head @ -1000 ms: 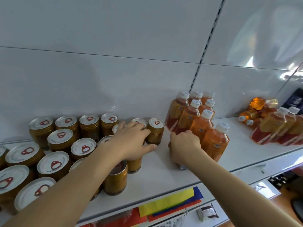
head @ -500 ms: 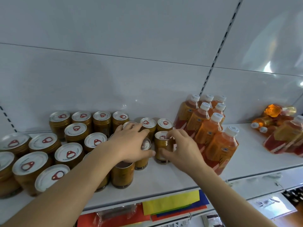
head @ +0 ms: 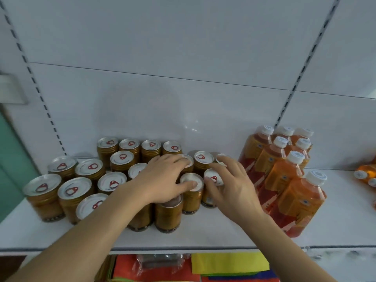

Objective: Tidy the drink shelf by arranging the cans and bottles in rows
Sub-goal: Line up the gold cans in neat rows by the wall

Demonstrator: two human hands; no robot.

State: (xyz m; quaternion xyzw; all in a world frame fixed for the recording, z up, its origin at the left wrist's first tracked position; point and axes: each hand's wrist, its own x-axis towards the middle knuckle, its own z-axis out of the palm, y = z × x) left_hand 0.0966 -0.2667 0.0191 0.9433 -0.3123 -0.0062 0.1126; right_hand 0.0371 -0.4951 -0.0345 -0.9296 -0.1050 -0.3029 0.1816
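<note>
1. Below the shelf (head: 203,239) lip, nearest of all, lie a yellow sheet (head: 230,262), red packaging (head: 154,273) and a clear wrapper (head: 158,261).
2. Near the shelf's front edge stand two brown cans side by side; the right one (head: 168,215) sits under the left wrist.
3. Left hand (head: 164,180) lies flat over the can tops, fingers straight, thumb pressing the lid of a middle can (head: 192,192); it grasps nothing.
4. Right hand (head: 234,186) has its thumb and fingers curled round the next can (head: 211,188) just right of that one, grasping it near the rim.
5. Left of the hands, the cans (head: 71,192) stand in loose rows running far toward the back wall (head: 183,88), silver lids with red pull rings up.
6. Right of the hands, orange bottles (head: 289,176) with white caps stand upright in a column from near to far, touching each other.
7. Far right, well apart, more bottles (head: 366,174) lie on their sides at the picture's edge.
</note>
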